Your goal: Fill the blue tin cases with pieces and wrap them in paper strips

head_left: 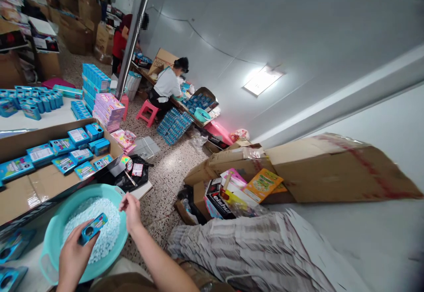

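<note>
My left hand (75, 250) is closed round a small blue box (94, 228) with a round dark hole near one end. It holds the box tilted above the turquoise basin (53, 234). Many small pale pellets (107, 210) lie in the basin. At the basin's right rim, my right hand (131, 211) has its fingers curled together; whatever may be between them is hidden. Just beyond the basin, a cardboard tray (43, 183) carries several blue boxes (64, 163), some lying flat.
More blue boxes (31, 108) stand on the table at left, near pink-purple cartons (107, 108). A metal pole (134, 40) rises behind. One person (165, 84) sits at a far table; another stands beyond. Stacked sheets (238, 248) and large cardboard (331, 168) lie to my right.
</note>
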Available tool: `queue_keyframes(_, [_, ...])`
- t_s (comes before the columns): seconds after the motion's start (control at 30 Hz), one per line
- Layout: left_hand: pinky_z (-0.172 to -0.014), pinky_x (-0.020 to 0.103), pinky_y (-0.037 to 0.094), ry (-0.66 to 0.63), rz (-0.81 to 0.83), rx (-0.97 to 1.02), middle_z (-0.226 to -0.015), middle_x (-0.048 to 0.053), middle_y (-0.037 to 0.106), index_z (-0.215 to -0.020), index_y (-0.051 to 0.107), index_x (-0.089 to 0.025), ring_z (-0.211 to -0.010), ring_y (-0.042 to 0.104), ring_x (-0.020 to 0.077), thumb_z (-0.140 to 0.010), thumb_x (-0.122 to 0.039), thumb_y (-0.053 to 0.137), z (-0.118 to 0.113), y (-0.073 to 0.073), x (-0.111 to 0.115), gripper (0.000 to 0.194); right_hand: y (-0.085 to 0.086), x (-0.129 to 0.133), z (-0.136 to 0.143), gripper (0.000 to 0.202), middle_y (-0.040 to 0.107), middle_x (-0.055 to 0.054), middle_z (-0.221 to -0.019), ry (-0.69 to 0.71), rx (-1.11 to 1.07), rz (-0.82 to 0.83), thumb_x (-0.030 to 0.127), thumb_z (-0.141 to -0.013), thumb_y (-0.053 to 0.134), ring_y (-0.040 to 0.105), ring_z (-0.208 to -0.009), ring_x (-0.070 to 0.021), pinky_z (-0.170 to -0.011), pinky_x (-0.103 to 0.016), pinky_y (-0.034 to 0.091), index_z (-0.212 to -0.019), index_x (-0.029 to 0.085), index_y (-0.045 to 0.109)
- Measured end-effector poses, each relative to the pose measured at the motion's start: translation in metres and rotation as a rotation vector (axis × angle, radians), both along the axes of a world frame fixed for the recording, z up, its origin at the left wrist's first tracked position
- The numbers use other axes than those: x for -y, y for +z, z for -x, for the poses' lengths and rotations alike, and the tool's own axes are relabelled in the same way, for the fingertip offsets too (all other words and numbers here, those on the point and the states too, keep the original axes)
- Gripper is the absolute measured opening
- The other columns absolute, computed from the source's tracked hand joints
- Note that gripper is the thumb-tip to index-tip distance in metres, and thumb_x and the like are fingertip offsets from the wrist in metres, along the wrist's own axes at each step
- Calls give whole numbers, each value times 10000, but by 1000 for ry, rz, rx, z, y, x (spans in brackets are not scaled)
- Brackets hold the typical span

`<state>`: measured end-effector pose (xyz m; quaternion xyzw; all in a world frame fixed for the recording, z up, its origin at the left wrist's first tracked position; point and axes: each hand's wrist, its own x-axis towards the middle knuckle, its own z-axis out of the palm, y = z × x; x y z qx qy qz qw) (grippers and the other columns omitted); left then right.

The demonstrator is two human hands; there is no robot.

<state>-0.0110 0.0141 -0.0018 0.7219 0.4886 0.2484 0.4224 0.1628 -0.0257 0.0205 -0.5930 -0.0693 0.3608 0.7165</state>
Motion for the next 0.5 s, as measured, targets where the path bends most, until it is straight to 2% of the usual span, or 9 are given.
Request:
queue_keyframes(0.07, [-869, 353, 480, 22, 32, -11, -1044, 52, 673, -965, 664, -233, -967, 620, 275, -620, -576, 624, 5, -3, 1, 488, -32, 9, -10, 313, 493, 41, -497, 246, 153, 229, 446, -749, 516, 464, -474, -92, -514, -216, 377, -602, 171, 540])
queue_keyframes(0.13, [-865, 347, 484, 26, 48, -9, -1031, 49, 678, -959, 667, -233, -966, 623, 275, -613, -581, 630, 11, -6, 2, 492, -64, 17, -16, 311, 551, 18, -547, 576, 434, 498, 450, -731, 557, 526, -562, -119, -578, -235, 409, -613, 163, 584])
queue_keyframes(0.2, [-861, 345, 487, 34, 49, -17, -1026, 46, 681, -961, 669, -236, -971, 624, 276, -614, -581, 635, 17, -9, 3, 491, -88, 20, -18, 282, 647, -32, -758, 799, 794, 676, 450, -701, 617, 592, -727, -175, -686, -286, 442, -739, 171, 643])
queue_keyframes(0.23, [-859, 348, 488, 42, 49, -30, -1027, 45, 682, -965, 669, -238, -971, 625, 276, -621, -576, 636, 19, -10, 3, 484, -95, 18, -18, 307, 657, -59, -881, 857, 935, 734, 453, -709, 619, 605, -794, -203, -724, -314, 449, -846, 180, 654])
queue_keyframes(0.33, [-848, 367, 491, 81, 47, -67, -1023, 50, 682, -981, 665, -233, -957, 631, 276, -641, -548, 644, 26, -3, 6, 464, -102, 6, -15, 417, 614, -119, -1090, 987, 1131, 890, 453, -768, 576, 612, -911, -254, -777, -368, 461, -1089, 188, 592])
queue_keyframes(0.4, [-843, 379, 490, 111, 29, -64, -1017, 66, 682, -977, 666, -215, -956, 627, 281, -644, -522, 651, 29, 8, 10, 453, -101, 0, -10, 421, 598, -139, -1134, 1099, 1142, 989, 431, -798, 557, 599, -973, -266, -813, -376, 458, -1131, 174, 564])
queue_keyframes(0.5, [-872, 393, 472, 183, -9, -51, -1007, 84, 681, -963, 670, -188, -962, 617, 278, -652, -463, 663, 31, 22, 17, 415, -113, 1, 3, 416, 535, -213, -1204, 1188, 1087, 985, 377, -849, 501, 557, -1059, -299, -851, -408, 432, -1168, 111, 522])
